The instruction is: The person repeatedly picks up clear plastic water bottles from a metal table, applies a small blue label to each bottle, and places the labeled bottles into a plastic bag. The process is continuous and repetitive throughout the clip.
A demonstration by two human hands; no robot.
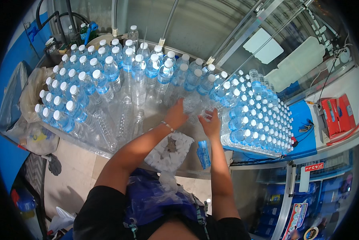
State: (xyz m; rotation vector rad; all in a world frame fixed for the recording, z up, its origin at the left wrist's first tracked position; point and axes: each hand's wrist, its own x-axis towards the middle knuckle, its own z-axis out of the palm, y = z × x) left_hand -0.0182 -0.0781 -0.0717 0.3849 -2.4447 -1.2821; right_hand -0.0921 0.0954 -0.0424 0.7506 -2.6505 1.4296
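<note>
Both my hands reach over a metal counter (182,160) among clear plastic bottles. My left hand (178,113) is at a clear, crinkled plastic piece or bottle (194,103); the blur hides its outline and my grip. My right hand (211,122) is just right of it, fingers apart and partly curled, near another clear bottle. Capped water bottles with blue labels (167,72) stand in rows behind. A few bottles without labels (125,115) lie or lean at the left. Nearer to me are a clear bag of white caps (169,150) and a stack of blue labels (203,154).
At the right stands a dense block of capped bottles (257,117). A glass-doored cooler (275,198) is below it. Plastic bags (38,93) hang at the left edge. A glass panel (197,27) rises behind the counter, and red packets (337,115) lie at the far right.
</note>
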